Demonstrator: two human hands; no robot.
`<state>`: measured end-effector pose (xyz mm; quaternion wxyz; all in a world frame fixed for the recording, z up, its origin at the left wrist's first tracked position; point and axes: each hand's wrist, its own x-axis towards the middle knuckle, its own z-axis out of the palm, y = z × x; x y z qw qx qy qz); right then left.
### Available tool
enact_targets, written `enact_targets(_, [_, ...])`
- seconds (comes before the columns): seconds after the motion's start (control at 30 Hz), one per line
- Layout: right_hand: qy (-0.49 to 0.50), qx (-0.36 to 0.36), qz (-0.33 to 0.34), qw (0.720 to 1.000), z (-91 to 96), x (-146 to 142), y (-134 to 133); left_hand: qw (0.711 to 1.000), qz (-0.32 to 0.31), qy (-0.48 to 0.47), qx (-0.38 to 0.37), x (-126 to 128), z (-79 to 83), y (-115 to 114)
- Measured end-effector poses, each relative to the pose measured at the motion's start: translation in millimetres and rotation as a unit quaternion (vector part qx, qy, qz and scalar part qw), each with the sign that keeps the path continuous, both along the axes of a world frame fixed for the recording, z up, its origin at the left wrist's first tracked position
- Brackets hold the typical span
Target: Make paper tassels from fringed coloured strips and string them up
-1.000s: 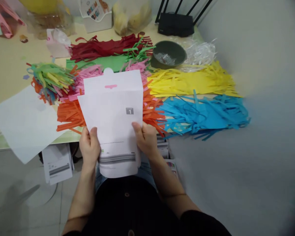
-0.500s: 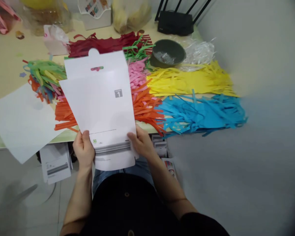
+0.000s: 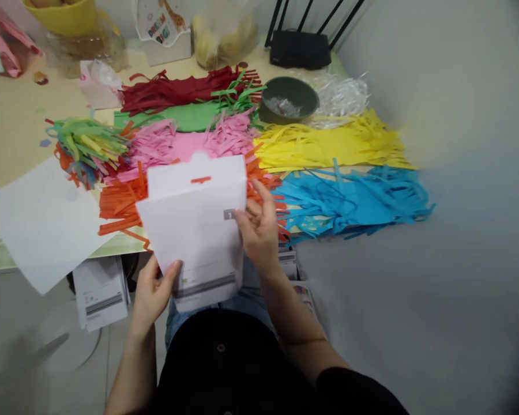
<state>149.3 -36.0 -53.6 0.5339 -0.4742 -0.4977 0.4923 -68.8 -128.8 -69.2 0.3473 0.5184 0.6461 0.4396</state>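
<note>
A white cardboard package with a hang-hole tab at its top tilts over my lap, in front of the table edge. My left hand grips its lower left side, thumb on the front face. On the right edge, higher up, my right hand has its thumb by the small grey printed square and its fingers behind or beside the edge. Beyond the package lie fringed paper strips: orange, pink, green and dark red. The package covers part of the orange bundle.
Yellow and blue fringed bundles lie at the right. A dark bowl stands near a black router. A white sheet overhangs the table's left front edge. More printed packages are below the table.
The package has come down toward me and tipped, uncovering the pink and green strips. My right hand has slid up its right edge, while my left still holds the lower left.
</note>
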Motion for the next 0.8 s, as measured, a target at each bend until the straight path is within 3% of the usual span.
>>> enact_targets(0.1, [0.029, -0.018, 0.028, 0.999, 2.4, -16.0, -5.3, 0.989, 0.103, -0.042, 0.095, 14.5, 12.8, 14.8])
enact_targets(0.17, [0.052, -0.005, 0.015, 0.999, 2.8, -19.9, -7.4, 0.983, 0.118, -0.016, 0.139, 22.2, 20.2, 24.7])
enact_targets(0.27, [0.053, 0.023, -0.038, 0.998, 3.2, -17.8, -6.5, 0.985, 0.099, 0.01, 0.14, 29.3, 25.9, 32.8])
enact_targets(0.5, [0.05, 0.042, -0.082, 0.994, -3.4, -13.6, -9.6, 0.946, 0.204, -0.157, 0.198, 32.4, 24.8, 42.7])
enact_targets(0.8, [0.081, 0.002, -0.109, 0.991, -4.0, -9.4, -5.7, 0.921, 0.264, -0.22, 0.184, 31.2, 23.5, 46.5])
